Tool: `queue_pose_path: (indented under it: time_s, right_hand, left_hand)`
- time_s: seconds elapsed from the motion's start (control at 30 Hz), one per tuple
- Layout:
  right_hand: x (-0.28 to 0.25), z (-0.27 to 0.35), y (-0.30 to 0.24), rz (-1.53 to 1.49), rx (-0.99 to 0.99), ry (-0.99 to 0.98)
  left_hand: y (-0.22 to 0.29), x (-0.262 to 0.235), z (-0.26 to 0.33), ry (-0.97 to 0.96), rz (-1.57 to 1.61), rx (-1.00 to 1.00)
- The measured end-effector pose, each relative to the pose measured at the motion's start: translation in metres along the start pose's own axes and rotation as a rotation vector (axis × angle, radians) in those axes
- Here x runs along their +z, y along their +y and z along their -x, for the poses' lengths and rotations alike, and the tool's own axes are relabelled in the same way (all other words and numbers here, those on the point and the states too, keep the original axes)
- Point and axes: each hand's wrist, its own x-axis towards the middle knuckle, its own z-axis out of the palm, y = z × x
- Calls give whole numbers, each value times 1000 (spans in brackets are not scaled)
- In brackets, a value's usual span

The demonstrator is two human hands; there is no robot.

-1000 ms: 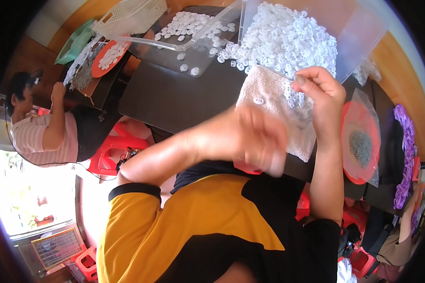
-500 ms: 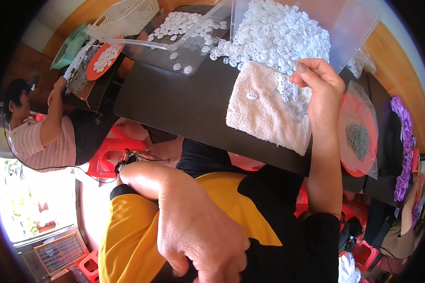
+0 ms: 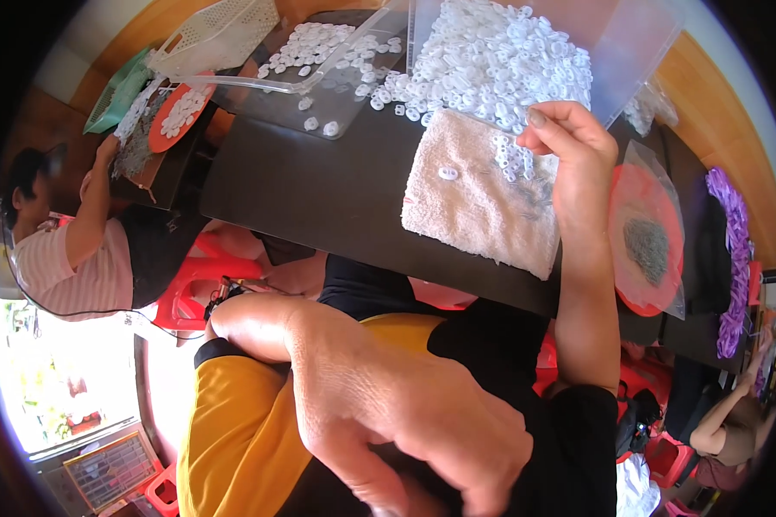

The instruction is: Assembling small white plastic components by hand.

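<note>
My right hand (image 3: 578, 142) is raised over a beige towel (image 3: 466, 220), thumb and fingers closed in a pinch. A cluster of small white oval pieces with holes (image 3: 515, 159) shows just under its fingertips. Whether these hang from the fingers or lie on the cloth, I cannot make out. One more white piece (image 3: 447, 173) lies by itself on the towel, and thin grey bits are scattered near my right wrist. My left hand (image 3: 414, 414) is low in front of my body, back upward and fingers bent down. Its fingertips run out of the lower edge, hiding anything they hold.
Behind the towel, a clear bin (image 3: 634, 65) holds a big heap of white pieces. More lie around a clear tray (image 3: 332, 129). At right is a red plate (image 3: 619, 280) with small grey parts, beyond it a purple bundle (image 3: 729, 284). A person (image 3: 73, 258) works at left.
My left hand has shifted to the right, and the gap between its thumb and fingers is wider. The right hand keeps its pinch above the towel. The whole view has moved slightly.
</note>
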Motion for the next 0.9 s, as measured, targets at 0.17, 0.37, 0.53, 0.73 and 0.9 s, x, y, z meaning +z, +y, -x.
queue_pose_path:
  time_s: [0.17,0.37,0.53,0.73,0.9]
  right_hand:
    - [2,1,1,-43,7,-12]
    - [-5,2,0,0,11,47]
    - [1,-1,-2,11,-35,16]
    - [-2,2,-7,-58,-62,3]
    - [-11,0,0,-80,-23,83]
  left_hand:
    - [26,-13,-22,-421,-162,-250]
    - [-1,-4,-42,-394,153,-132]
    - [30,7,-32,-250,-324,-11]
    - [61,-7,-31,-532,-962,-185]
    - [37,-102,-28,359,-1424,-488]
